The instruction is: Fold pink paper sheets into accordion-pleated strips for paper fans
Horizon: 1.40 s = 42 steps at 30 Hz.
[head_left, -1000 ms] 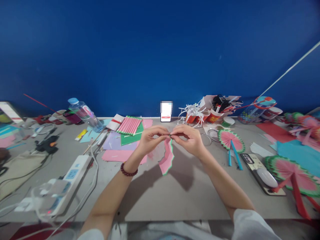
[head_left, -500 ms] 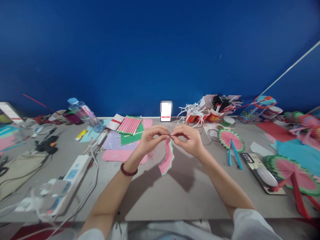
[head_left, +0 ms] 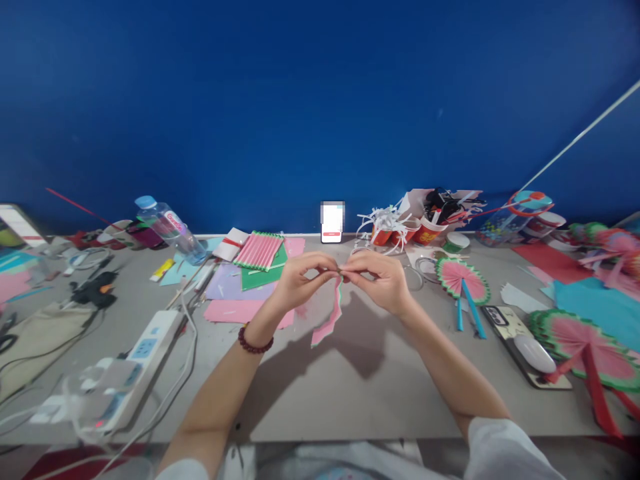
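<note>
A narrow pink paper strip [head_left: 329, 321] with a green edge hangs in a bent curve below my fingertips, over the middle of the grey table [head_left: 320, 407]. Its upper end is pinched between my left hand [head_left: 306, 280] and my right hand [head_left: 377, 280], whose fingertips nearly meet. Both hands are closed on it, thumb against fingers. The gripped part is mostly hidden by the fingers. A dark red bead bracelet [head_left: 255, 339] circles my left wrist.
Behind the hands a phone [head_left: 332, 223] stands upright by the blue wall. Pleated pink paper [head_left: 259, 251], a bottle [head_left: 175, 230] and a power strip [head_left: 145, 353] are at left. Paper fans [head_left: 463, 280], cups [head_left: 429, 231] and a mouse [head_left: 534, 353] are at right.
The hanging strip has turned, showing a narrower face, and its lower end has swung slightly left. Both hands keep their pinch, nearly in the same place.
</note>
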Each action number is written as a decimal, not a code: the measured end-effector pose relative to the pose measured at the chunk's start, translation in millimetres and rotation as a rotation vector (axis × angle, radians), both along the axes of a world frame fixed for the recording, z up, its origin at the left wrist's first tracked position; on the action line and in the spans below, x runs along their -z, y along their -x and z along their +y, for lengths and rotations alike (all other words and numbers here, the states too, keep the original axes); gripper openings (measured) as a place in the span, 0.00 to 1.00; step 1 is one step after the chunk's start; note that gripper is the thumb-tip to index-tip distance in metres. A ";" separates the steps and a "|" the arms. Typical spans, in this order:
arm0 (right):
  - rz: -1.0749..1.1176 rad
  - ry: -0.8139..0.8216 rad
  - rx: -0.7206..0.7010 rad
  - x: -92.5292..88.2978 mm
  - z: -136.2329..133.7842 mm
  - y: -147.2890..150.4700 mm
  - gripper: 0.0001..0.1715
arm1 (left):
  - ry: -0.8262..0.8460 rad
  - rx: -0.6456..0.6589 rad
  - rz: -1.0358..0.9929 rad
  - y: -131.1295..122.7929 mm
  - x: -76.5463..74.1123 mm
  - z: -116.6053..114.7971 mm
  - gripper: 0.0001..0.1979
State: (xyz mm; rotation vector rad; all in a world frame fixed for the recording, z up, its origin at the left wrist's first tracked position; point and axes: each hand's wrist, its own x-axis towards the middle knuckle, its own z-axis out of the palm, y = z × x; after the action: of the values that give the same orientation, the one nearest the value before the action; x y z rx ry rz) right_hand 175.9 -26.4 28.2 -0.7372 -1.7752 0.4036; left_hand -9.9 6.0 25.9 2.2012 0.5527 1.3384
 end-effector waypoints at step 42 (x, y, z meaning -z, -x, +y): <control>-0.029 0.240 0.222 -7.8 -23.3 4.2 0.07 | -0.080 0.032 0.021 -6.6 6.4 3.5 0.05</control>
State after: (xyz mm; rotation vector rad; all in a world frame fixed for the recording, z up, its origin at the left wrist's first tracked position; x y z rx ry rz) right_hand 171.7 -49.7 36.0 -1.1028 -1.6670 0.4619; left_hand -3.3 9.4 19.5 2.2810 0.4765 1.3440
